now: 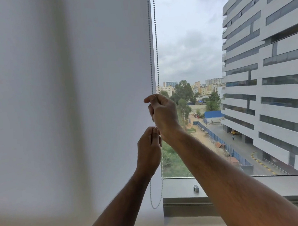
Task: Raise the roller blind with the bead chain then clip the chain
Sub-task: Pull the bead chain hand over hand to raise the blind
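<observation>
- A white fabric roller blind [87, 82] fills the left and centre of the frame, its right edge running down just left of the middle; its lower part is blurred.
- A grey bead chain [151, 58] hangs in two strands along that right edge from the top of the frame, one strand against the blind, the other against the open glass.
- The right hand [162, 113], at the centre of the frame, is closed around the chain, thumb and forefinger pinching a strand at the top of the fist.
- The left hand [149, 149], just below and slightly left of it, has its fingertips pressed together on the chain at its upper edge, close to the right wrist.
- Below the left hand the chain drops in a loop whose bottom lies in the lower centre, in front of the blind.
- A grey metal window sill [179, 188] crosses the lower right, with a small silver fitting [196, 188] standing on it beside the right forearm; what it is cannot be told.
- Through the glass at the right stands a tall white building with dark window bands [269, 83], with trees, a road and a cloudy sky beyond.
</observation>
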The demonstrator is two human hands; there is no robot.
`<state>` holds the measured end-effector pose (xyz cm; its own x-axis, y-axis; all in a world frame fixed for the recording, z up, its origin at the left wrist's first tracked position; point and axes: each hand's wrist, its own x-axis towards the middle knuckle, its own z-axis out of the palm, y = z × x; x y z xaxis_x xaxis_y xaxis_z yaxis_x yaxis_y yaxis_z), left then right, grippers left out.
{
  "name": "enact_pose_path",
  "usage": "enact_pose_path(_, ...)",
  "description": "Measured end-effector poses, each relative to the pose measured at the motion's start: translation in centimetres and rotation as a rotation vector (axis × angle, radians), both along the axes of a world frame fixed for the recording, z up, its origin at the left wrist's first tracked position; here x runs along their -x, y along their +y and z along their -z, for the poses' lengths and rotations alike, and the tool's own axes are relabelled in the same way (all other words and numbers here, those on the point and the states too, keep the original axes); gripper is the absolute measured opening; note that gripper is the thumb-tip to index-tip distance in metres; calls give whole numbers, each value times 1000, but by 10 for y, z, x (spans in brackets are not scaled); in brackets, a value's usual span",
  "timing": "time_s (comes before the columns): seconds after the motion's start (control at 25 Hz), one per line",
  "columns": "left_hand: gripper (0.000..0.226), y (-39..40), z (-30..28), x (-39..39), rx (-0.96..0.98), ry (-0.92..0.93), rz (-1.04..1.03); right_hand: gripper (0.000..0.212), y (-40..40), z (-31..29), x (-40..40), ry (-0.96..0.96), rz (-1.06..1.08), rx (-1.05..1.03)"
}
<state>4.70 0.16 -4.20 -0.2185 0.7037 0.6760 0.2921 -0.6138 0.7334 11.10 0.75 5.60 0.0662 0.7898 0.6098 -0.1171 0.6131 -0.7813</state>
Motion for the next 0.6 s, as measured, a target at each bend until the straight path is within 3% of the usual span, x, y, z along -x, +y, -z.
enact_pose_path(0.24,38,0,-9,18,17,-147,47,30,-8,19,-5,63,92,-114)
enact_pose_path(0.6,39,-16,-128,10,-60,-358,244,28,-23,58,-6,61,89,-158)
